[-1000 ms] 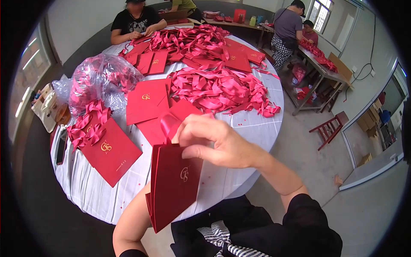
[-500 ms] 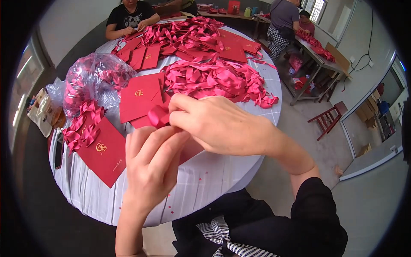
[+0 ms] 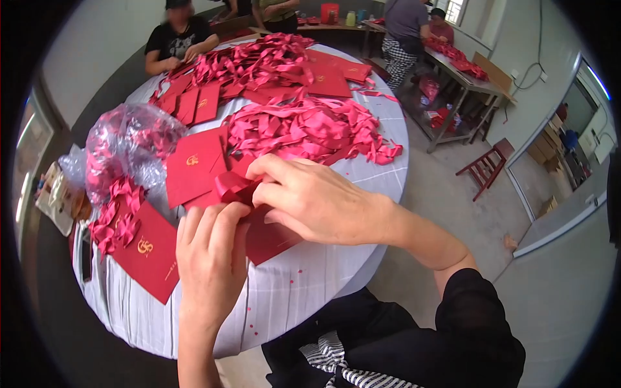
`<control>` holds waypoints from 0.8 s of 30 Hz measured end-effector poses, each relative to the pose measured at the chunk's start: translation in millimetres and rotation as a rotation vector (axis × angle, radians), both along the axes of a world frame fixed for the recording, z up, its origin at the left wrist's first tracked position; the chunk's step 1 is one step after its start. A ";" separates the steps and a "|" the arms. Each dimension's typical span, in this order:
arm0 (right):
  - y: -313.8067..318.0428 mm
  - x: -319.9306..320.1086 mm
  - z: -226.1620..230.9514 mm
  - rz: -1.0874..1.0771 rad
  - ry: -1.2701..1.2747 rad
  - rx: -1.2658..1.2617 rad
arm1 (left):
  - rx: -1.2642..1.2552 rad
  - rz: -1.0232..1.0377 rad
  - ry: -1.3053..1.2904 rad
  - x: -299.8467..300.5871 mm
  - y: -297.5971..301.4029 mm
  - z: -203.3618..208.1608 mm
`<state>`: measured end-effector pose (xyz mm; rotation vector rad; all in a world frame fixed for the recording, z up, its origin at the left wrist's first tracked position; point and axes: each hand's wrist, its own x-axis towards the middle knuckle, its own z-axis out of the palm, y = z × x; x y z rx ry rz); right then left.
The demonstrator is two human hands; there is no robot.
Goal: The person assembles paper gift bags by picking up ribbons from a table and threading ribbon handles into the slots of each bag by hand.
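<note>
The red paper bag sits between the two hands, over the near part of the white-clothed table; from my end I see only its lower part, the rest being covered by the right hand. A loop of red ribbon stands up at the fingers, and where it meets the bag is hidden. The right hand has its fingers bent inward against the ribbon and its thumb down by the bag. The left hand is curled just beside the loop, knuckles toward me, thumb and fingertips out of my sight. I cannot tell what either hand pinches, if anything.

Past the hands lies a stack of red bags, beside a heap of loose ribbon. To the left, a clear plastic bag holds reddish pieces, probably more ribbon, though the glare on the film blurs them. Nearer, another red bag bears ribbon bows. A pale cloth bag at the left has contents too small to make out. Across the table, past a farther ribbon heap, sits a co-worker, cut off by the upper edge.
</note>
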<state>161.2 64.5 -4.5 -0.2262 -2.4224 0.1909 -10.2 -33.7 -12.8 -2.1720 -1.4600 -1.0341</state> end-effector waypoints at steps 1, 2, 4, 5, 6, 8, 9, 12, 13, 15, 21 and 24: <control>0.6 2.9 -0.7 -0.023 -0.010 0.011 | -0.056 -0.006 -0.011 -0.2 -2.2 1.6; 3.1 5.5 -1.9 -0.028 0.011 0.028 | -0.165 0.014 -0.102 2.3 -6.0 6.5; 6.5 9.5 -1.9 -0.014 0.060 0.026 | -0.220 0.010 -0.088 1.8 -9.0 15.4; 8.2 11.3 -2.1 0.021 0.078 0.005 | -0.269 0.023 -0.030 -3.3 -9.5 18.7; 8.9 11.1 -2.8 0.062 0.096 -0.019 | -0.333 0.002 -0.112 -8.2 -12.1 19.6; 11.9 11.0 -4.4 0.155 0.144 -0.096 | -0.366 -0.068 -0.236 -13.8 -13.0 17.6; 13.3 10.0 -4.8 0.205 0.192 -0.141 | -0.343 -0.049 -0.274 -16.9 -16.8 19.8; 32.5 15.9 7.9 0.195 0.361 -0.366 | -0.148 0.071 -0.343 -53.9 -42.9 18.1; 45.9 21.0 8.2 0.050 0.412 -0.252 | -0.177 0.133 -0.505 -56.0 -49.8 20.5; 65.9 27.9 -3.2 -0.112 0.396 -0.473 | -0.236 0.149 -0.540 -68.3 -61.2 18.4; 113.5 36.7 -68.1 -0.356 -0.025 -0.435 | -0.253 0.171 -0.531 -51.1 -58.3 -14.0; 110.6 17.1 -92.8 -0.525 -0.107 -0.240 | -0.258 0.178 -0.466 -45.8 -54.5 -13.8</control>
